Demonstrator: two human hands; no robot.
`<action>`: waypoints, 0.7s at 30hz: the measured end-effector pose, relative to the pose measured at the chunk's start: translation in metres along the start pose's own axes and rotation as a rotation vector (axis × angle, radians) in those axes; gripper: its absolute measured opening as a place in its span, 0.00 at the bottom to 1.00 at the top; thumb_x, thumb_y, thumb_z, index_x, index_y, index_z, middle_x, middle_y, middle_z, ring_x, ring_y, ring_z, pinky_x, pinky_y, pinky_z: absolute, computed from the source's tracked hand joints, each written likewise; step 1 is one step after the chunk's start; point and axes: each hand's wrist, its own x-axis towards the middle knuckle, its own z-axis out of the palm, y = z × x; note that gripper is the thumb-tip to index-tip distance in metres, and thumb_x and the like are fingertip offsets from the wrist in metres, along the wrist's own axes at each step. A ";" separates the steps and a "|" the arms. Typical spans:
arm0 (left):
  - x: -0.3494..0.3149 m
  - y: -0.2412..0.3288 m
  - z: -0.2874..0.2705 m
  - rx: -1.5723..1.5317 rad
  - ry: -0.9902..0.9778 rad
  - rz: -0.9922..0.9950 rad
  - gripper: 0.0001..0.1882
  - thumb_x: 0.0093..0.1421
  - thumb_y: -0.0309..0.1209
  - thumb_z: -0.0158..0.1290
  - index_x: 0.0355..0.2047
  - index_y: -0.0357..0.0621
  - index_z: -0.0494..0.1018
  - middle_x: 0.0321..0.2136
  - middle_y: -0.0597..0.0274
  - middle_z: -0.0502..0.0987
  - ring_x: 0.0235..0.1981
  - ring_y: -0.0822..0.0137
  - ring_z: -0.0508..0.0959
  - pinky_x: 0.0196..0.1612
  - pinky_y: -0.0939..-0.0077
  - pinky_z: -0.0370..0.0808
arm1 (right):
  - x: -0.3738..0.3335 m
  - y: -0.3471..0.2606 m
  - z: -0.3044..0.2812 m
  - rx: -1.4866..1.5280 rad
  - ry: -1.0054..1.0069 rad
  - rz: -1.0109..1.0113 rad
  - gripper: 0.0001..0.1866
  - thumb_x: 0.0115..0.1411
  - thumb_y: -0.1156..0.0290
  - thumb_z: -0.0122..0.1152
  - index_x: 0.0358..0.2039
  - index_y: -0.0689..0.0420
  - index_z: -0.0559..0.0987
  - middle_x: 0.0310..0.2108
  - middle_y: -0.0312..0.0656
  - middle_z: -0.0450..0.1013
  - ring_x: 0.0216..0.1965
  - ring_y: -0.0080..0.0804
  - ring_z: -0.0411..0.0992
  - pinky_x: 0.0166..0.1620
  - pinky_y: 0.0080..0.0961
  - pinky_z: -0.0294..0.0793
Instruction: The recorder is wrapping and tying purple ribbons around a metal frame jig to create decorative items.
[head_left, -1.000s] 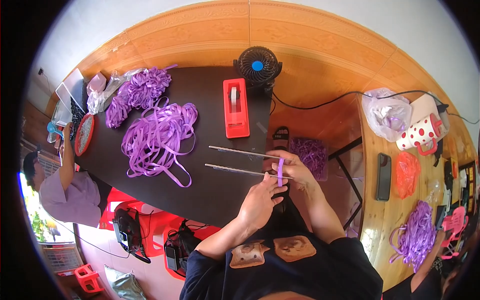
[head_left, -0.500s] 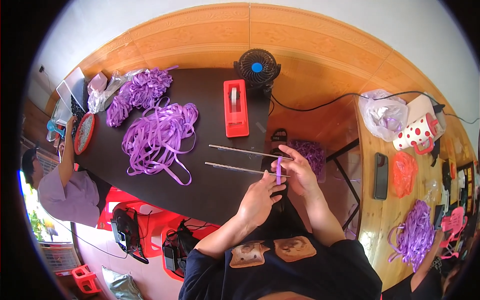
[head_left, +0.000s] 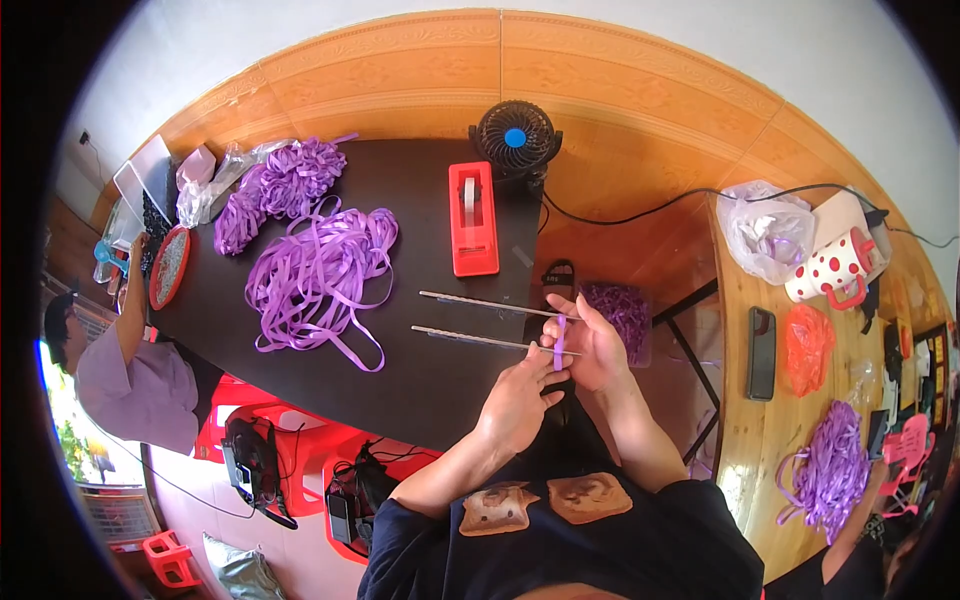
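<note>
From my end of the feed, I see the left hand (head_left: 515, 400) on the near side of two thin rods (head_left: 470, 335), its thumb by the lower one; whether its fingertips are pinching anything I cannot tell. The right hand (head_left: 600, 350) is at the rods' right ends, thumb raised, fingers partly bent around a short strip of purple ribbon (head_left: 560, 342); I cannot make out whether it grips the strip. That strip lies crosswise over both rods, between my two hands, and the rods stretch leftward from there above the dark table (head_left: 430, 390).

Left of the rods I have a loose heap of purple ribbon (head_left: 320, 280), with a second bundle (head_left: 290, 180) farther off beside it. Beyond the rods stands a red tape dispenser (head_left: 473, 240), and at the far right corner a black fan (head_left: 515, 137) with a blue centre. Down on the right, below table level, a container of purple ribbon (head_left: 617, 315) shows.

On the wooden table (head_left: 745, 460) to the right, I can pick out a black phone (head_left: 761, 355), a red plastic bag (head_left: 809, 350), a red-dotted white cup (head_left: 830, 270) and more ribbon (head_left: 835, 470) at the near end. Far left, a co-worker (head_left: 140, 385) reaches past a red-rimmed tray (head_left: 170, 268).
</note>
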 end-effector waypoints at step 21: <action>0.000 -0.001 0.000 0.019 0.006 0.015 0.33 0.65 0.55 0.36 0.55 0.37 0.62 0.52 0.56 0.67 0.53 0.63 0.64 0.52 0.68 0.57 | -0.005 -0.002 0.002 -0.505 0.027 -0.231 0.30 0.59 0.74 0.56 0.60 0.59 0.58 0.35 0.51 0.75 0.35 0.38 0.76 0.41 0.30 0.76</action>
